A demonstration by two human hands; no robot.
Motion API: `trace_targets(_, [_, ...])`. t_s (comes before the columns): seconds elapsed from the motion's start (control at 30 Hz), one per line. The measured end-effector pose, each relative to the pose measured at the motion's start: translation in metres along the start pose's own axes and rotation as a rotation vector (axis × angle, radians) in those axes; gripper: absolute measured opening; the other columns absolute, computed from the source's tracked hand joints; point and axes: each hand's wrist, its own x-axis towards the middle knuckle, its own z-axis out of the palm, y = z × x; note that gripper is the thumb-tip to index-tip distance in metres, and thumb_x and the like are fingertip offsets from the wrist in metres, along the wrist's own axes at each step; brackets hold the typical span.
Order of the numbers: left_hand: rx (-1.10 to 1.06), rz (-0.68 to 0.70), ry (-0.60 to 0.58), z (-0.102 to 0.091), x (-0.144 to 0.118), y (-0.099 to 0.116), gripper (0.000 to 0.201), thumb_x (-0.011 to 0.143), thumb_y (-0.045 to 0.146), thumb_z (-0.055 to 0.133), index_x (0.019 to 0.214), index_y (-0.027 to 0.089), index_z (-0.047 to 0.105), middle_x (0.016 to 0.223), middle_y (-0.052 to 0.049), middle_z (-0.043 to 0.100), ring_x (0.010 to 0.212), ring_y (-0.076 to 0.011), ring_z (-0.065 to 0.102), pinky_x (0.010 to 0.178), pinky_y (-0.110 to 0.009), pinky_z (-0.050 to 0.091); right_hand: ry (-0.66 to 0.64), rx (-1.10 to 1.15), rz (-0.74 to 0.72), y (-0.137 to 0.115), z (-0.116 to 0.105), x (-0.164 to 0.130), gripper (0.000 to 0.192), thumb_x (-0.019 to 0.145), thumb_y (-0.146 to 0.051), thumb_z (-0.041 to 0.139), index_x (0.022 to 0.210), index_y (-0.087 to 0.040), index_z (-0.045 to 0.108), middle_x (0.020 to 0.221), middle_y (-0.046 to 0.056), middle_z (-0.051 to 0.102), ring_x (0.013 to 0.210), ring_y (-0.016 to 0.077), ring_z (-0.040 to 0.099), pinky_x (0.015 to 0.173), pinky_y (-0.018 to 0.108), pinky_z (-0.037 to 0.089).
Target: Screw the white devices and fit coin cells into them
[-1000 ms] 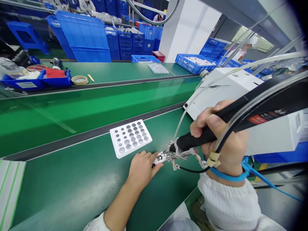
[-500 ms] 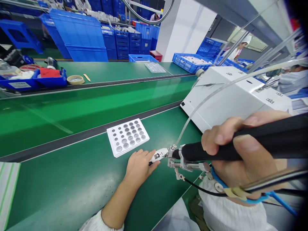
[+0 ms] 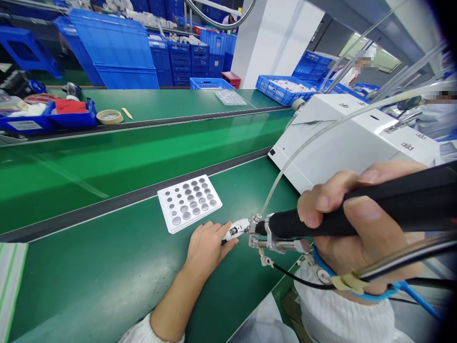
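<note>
My left hand (image 3: 205,245) is closed around a small white handheld device (image 3: 237,228) with a dark recess in its face, held just above the green table. My right hand (image 3: 364,224) wraps round a thick black electric screwdriver (image 3: 289,225), lying nearly level and pointing left. Its metal tip bracket meets the device's right end; whether the bit touches a screw I cannot tell. A clear feed tube (image 3: 303,147) runs to the tip bracket. Beyond my left hand lies a white tray (image 3: 164,209) with round silver discs in its pockets.
A white machine box (image 3: 321,138) stands at right behind the screwdriver. Past the green conveyor belt (image 3: 143,164) are blue bins (image 3: 32,125), a tape roll (image 3: 109,117) and a blue crate (image 3: 282,95). A green-striped white panel (image 3: 12,281) lies at the left edge. Co-workers stand at far right.
Almost nothing differs. The view has shifted very slightly; both hands keep their holds, and the screwdriver tip stays at the device's end.
</note>
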Motion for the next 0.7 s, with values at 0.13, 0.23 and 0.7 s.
trace_targets(0.13, [0.007, -0.001, -0.016, -0.001, 0.000, 0.000, 0.042, 0.089, 0.048, 0.053, 0.120, 0.021, 0.063, 0.076, -0.004, 0.067, 0.072, -0.0224, 0.057, 0.060, -0.033, 0.032, -0.001, 0.012, 0.004, 0.001, -0.001, 0.000, 0.020, 0.076, -0.010, 0.062, 0.092, -0.022, 0.057, 0.065, 0.000, 0.056, 0.049, 0.0150, 0.048, 0.035, 0.032, 0.037])
trace_targets(0.23, [0.010, -0.002, -0.021, -0.002, -0.001, 0.000, 0.043, 0.090, 0.049, 0.052, 0.121, 0.021, 0.063, 0.077, -0.004, 0.068, 0.073, -0.0225, 0.057, 0.060, -0.033, 0.033, 0.005, 0.033, 0.013, 0.004, 0.001, -0.001, 0.018, 0.077, -0.012, 0.063, 0.091, -0.022, 0.057, 0.064, -0.001, 0.056, 0.047, 0.0144, 0.048, 0.035, 0.031, 0.036])
trace_targets(0.7, [-0.036, 0.001, -0.020, 0.000, -0.001, -0.001, 0.042, 0.091, 0.048, 0.050, 0.120, 0.021, 0.062, 0.075, -0.007, 0.067, 0.074, -0.0239, 0.057, 0.062, -0.034, 0.035, -0.094, 0.105, 0.047, 0.015, -0.004, -0.003, 0.023, 0.079, -0.010, 0.065, 0.094, -0.024, 0.055, 0.064, -0.005, 0.057, 0.043, 0.0127, 0.049, 0.035, 0.029, 0.039])
